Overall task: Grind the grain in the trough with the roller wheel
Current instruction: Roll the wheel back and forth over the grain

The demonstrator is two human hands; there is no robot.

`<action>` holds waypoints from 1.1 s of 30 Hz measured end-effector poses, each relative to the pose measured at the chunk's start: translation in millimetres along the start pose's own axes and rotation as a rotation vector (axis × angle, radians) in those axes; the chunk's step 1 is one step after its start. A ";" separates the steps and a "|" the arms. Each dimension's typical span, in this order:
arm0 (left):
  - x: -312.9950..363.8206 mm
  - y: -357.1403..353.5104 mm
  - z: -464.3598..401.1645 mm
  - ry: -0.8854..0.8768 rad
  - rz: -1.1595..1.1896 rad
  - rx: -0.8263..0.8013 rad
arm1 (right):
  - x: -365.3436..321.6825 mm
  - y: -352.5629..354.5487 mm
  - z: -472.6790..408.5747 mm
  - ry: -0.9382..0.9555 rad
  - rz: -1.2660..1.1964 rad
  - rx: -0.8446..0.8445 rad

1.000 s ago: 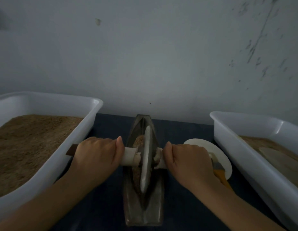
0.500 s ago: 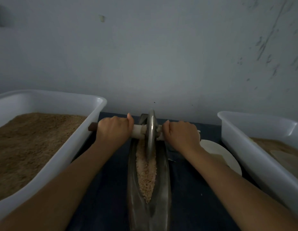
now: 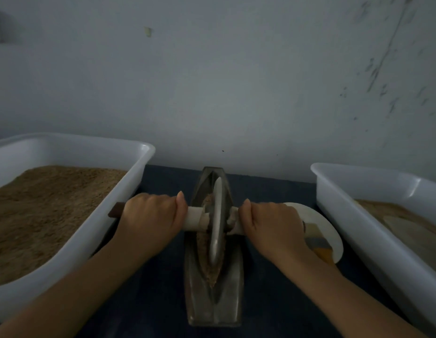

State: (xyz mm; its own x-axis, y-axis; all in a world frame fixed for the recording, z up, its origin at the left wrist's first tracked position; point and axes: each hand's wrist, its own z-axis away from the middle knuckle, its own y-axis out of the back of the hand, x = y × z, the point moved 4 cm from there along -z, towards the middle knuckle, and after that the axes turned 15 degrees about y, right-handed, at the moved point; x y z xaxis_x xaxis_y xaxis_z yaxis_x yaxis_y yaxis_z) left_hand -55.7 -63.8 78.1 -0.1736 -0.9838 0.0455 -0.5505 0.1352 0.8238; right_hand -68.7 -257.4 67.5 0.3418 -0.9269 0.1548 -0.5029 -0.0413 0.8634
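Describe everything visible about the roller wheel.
The roller wheel is a thin, dull grey disc, metal by its look, standing on edge in the long dark trough among brown grain. A pale axle handle with a dark left end runs through its hub. The left hand and right hand each grip one side. Grain clings near the hub.

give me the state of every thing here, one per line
left hand: grips the left handle
right hand: grips the right handle
roller wheel: upright in the trough, mid-length
trough: holds ground grain along its groove
left tub: filled with brown grain
right tub: partly filled with brown meal
white disc: flat on the table, a brush on it
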 end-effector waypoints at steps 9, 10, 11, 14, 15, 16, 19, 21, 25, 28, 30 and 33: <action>1.9 -8.6 -2.0 -0.235 -0.144 -0.022 | 1.4 1.2 -0.8 -0.021 -0.010 -0.032; 3.8 -9.8 -5.9 -0.237 -0.179 -0.005 | 4.6 -3.0 -5.1 -0.030 0.004 -0.031; 5.2 -11.8 -10.0 -0.242 -0.201 0.032 | 7.1 -6.8 -9.6 -0.040 0.021 -0.025; 4.9 -20.3 -25.0 -0.204 -0.237 0.029 | 13.2 -15.6 -24.2 -0.068 0.046 0.046; 3.0 -26.5 -29.6 -0.186 -0.272 0.024 | 15.7 -17.7 -29.6 -0.066 0.050 0.075; 1.3 -31.1 -33.6 -0.150 -0.318 0.009 | 18.7 -20.0 -35.2 -0.062 0.051 0.093; 2.5 -44.0 -50.3 -0.122 -0.408 -0.014 | 24.6 -28.2 -52.2 -0.024 0.078 0.050; 5.9 -49.1 -61.9 -0.116 -0.369 0.057 | 28.1 -31.5 -59.8 -0.032 0.071 0.045; 3.9 -62.4 -71.6 -0.095 -0.426 0.023 | 30.6 -29.6 -62.4 -0.093 0.032 0.086; 3.4 -61.9 -58.0 -0.175 -0.482 -0.017 | 26.6 -29.4 -48.7 -0.057 0.073 0.056; 2.6 -51.1 -41.3 -0.207 -0.475 -0.030 | 20.8 -22.6 -36.0 -0.057 0.063 0.096; 2.6 -26.5 -15.0 -0.252 -0.328 0.002 | 6.8 -6.7 -18.1 -0.028 0.033 0.162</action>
State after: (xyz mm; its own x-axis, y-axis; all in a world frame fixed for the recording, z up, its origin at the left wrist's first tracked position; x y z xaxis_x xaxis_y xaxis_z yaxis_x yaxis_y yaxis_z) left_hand -29.3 -71.7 64.9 -0.1830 -0.9153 -0.3588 -0.6112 -0.1799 0.7707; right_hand -48.6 -256.7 71.5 0.3017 -0.9388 0.1662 -0.6360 -0.0683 0.7686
